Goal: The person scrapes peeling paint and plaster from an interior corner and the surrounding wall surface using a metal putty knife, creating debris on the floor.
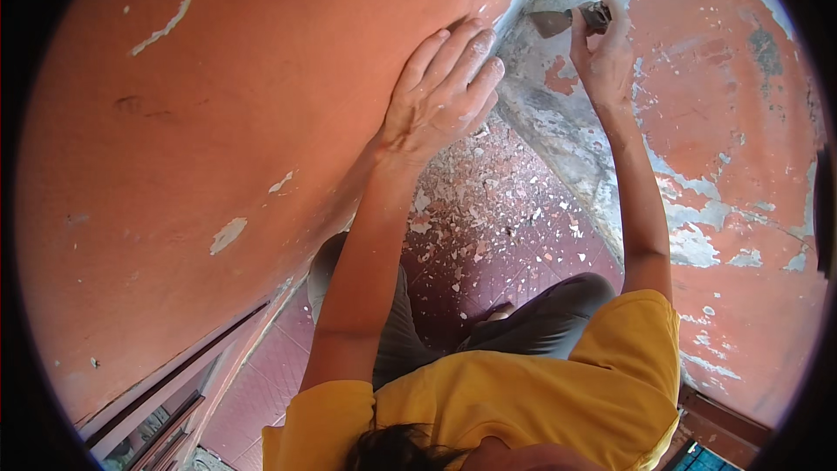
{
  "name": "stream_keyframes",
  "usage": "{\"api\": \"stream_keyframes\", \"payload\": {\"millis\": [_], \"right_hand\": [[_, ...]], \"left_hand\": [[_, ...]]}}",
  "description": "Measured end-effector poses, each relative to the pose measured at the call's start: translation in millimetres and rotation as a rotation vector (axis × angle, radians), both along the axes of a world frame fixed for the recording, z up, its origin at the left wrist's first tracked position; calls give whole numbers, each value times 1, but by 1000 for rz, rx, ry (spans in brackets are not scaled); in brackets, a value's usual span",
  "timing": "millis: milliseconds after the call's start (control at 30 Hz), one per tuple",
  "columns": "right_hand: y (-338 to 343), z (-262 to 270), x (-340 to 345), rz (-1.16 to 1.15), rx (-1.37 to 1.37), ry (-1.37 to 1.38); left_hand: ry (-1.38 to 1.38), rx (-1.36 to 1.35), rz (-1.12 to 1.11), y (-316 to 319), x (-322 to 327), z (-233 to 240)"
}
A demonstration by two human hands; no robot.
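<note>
My right hand (603, 55) grips the dark handle of a putty knife (551, 23), its metal blade pointing left at bare grey plaster near the corner. Around it the right wall (706, 98) shows orange paint broken by large grey and white patches. My left hand (444, 88) lies with its palm side against the orange left wall (216, 111), close to the corner, fingers slightly spread and holding no tool. Pale dust marks its fingertips. Whether the blade touches the plaster I cannot tell.
Paint and plaster flakes (477, 203) litter the reddish tiled floor (278, 356) between the walls. My bent knees (556, 317) are close to both walls. A dark-edged frame (176, 376) runs along the lower left, and a blue object (696, 458) is at the lower right.
</note>
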State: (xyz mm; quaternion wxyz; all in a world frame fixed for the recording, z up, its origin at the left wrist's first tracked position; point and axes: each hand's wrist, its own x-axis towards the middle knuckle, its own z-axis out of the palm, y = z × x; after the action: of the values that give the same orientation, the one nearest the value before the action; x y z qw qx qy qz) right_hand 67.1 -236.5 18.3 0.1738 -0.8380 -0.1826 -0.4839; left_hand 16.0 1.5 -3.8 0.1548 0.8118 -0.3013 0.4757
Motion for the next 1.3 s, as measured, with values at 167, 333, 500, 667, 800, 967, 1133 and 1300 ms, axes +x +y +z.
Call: {"api": "stream_keyframes", "payload": {"millis": [167,333,500,667,800,967,1133,1300], "right_hand": [[-9,-12,7,-28,-120,37],[-7,-13,6,-84,-10,87],[1,8,-1,-140,-64,72],[-2,-14,5,-49,-84,101],[-6,-6,9,-27,-95,7],[-10,-12,10,11,-124,38],[-8,-7,8,-65,-35,56],[-2,8,0,-116,-1,86]], "left_hand": [[-1,-28,-5,-3,1,2],[2,-20,7,-1,0,1],[-3,-11,1,0,2,1],[3,-36,1,-1,2,0],[-11,-36,13,-3,2,-1],[11,-31,-10,-2,2,1],[-9,-30,2,-3,1,-2],[-11,-37,10,-1,2,-1]]}}
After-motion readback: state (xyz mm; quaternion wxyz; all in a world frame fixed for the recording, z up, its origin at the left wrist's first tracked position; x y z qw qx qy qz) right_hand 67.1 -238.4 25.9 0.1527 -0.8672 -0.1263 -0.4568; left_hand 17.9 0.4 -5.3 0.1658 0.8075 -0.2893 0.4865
